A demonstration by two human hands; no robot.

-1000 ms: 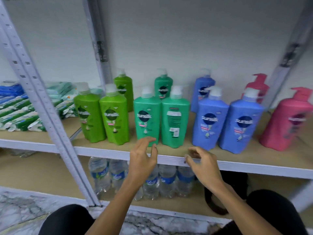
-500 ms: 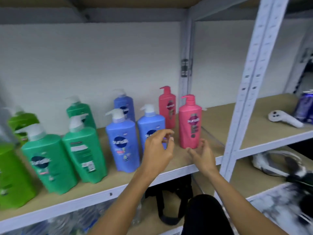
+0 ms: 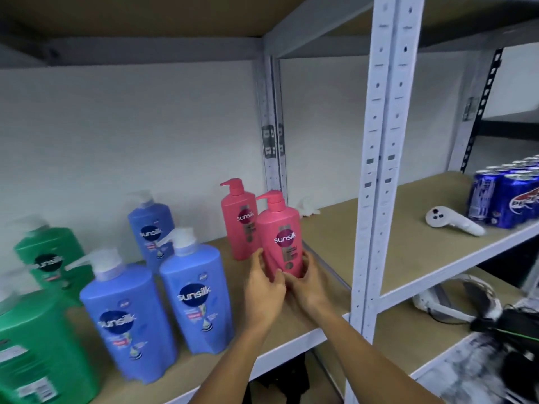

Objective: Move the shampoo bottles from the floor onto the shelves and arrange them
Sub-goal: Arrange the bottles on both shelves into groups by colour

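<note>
Half a second ago my hands hovered apart — now my left hand (image 3: 262,290) and right hand (image 3: 309,284) clasp the front pink bottle (image 3: 281,237), upright on the shelf (image 3: 294,338) — ready for straightening.

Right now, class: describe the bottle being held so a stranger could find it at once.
On the wooden shelf left of the white upright post, find two pink bottles. It is the front pink bottle, cupped by both hands: left hand, right hand.

A stockroom: metal shelving (image 3: 382,176) stocked with shampoo bottles (image 3: 198,295), soda cans (image 3: 507,196).
</note>
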